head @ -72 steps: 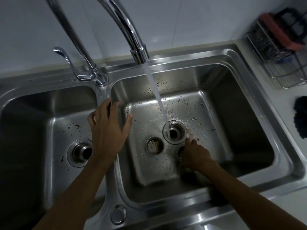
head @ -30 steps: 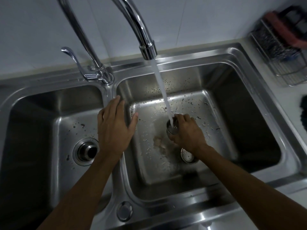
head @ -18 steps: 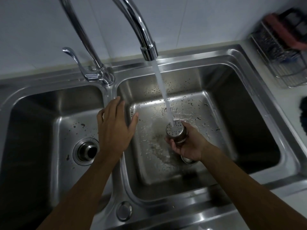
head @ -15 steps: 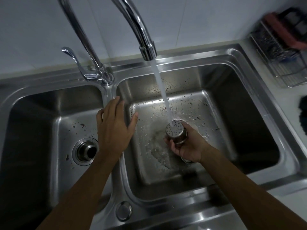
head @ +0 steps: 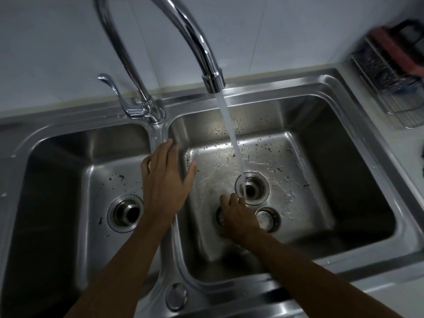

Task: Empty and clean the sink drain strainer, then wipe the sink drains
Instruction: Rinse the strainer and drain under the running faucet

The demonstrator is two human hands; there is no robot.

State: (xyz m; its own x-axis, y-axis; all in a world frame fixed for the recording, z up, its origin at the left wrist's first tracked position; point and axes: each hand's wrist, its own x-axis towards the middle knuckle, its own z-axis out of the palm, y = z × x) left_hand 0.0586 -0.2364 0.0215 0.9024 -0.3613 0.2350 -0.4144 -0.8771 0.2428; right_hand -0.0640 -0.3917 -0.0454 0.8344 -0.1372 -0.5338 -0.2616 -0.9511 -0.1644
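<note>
While tap water streams into the open right-basin drain, the right hand, grip state indiscernible, covers the round steel drain strainer beside it; the left hand rests flat, released, on the steel sink divider.

Water from the faucet ran into the open right drain; right hand lay just beside it, left hand flat on the divider.

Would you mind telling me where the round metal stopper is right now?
The round metal stopper lies on the right basin's floor, just below the open drain and beside the right hand.
</note>
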